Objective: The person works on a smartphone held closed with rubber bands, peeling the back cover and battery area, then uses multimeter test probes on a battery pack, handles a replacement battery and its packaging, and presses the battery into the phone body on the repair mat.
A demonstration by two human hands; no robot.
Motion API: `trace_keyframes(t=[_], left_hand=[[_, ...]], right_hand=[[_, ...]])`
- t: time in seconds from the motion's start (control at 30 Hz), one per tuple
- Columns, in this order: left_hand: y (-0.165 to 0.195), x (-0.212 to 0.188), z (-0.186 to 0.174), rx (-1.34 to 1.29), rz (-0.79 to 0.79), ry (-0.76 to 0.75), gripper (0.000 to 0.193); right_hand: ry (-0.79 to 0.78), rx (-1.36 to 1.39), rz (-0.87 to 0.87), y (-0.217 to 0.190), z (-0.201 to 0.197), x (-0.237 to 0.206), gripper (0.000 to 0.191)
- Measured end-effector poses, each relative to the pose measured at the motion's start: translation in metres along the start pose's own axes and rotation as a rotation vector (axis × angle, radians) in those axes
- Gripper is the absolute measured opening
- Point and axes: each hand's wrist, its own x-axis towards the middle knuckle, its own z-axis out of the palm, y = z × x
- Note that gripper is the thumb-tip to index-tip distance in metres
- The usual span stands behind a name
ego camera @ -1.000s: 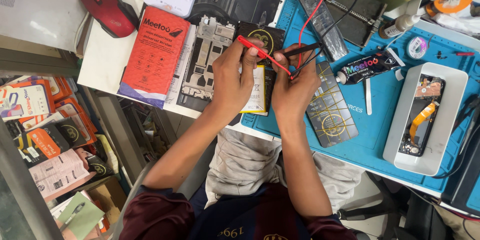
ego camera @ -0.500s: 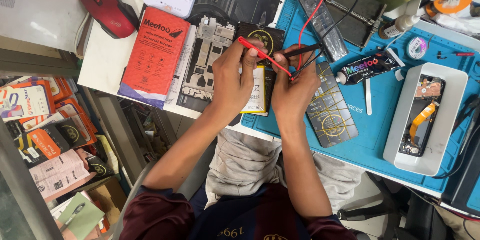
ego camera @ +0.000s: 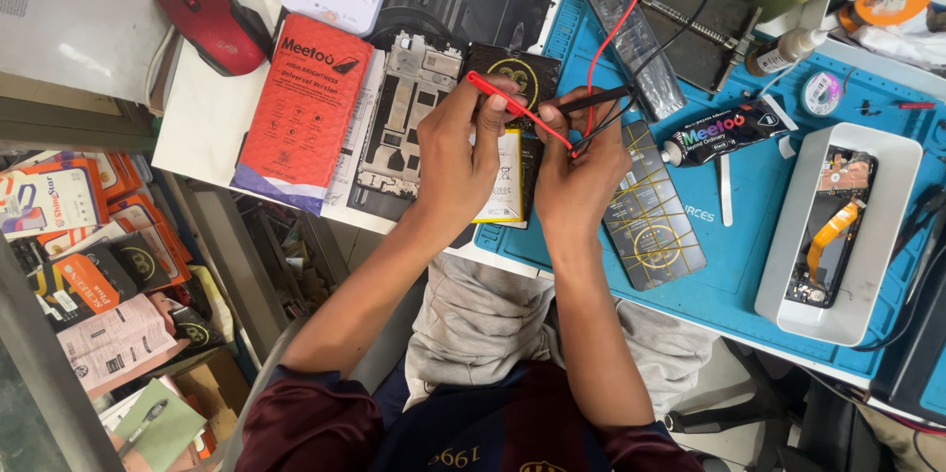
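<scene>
Head view:
Left hand (ego camera: 463,152): grips red probe (ego camera: 517,109), frame centre.
Right hand (ego camera: 572,171): grips black probe (ego camera: 591,100), just right of it.
Battery (ego camera: 507,181): under both hands, on desk (ego camera: 202,137).
Mat (ego camera: 759,206): blue, right.
Box (ego camera: 307,107): red, left.

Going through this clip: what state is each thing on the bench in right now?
Left hand: gripping the red probe.
Right hand: gripping the black probe.
Battery: flat under the hands.
Phone frame: stripped, lying flat.
Opened phone: back off, in the white tray.
Glue tube: capped, on its side.
</scene>
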Motion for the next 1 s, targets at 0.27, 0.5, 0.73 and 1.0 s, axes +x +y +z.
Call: trace_keyframes(t=[0.27,0.5,0.73,1.0], left_hand=[[-0.0001,0.0018,0.0004,0.009,-0.008,0.007,0.027],[0.0031,0.0026,0.0003,0.027,0.022,0.019,0.025],[0.0017,0.0029,0.0004,0.069,0.009,0.013,0.024],[0.0010,0.0027,0.0010,0.050,0.022,0.015,0.023]], right_hand=[[0.006,-0.014,-0.006,0.0008,0.0007,0.0005,0.010],[0.008,-0.024,-0.002,-0.0018,-0.0003,0.0008,0.010],[0.001,-0.019,-0.004,-0.0014,-0.0001,0.0010,0.010],[0.006,-0.029,0.014,-0.0016,-0.0011,0.0008,0.011]])
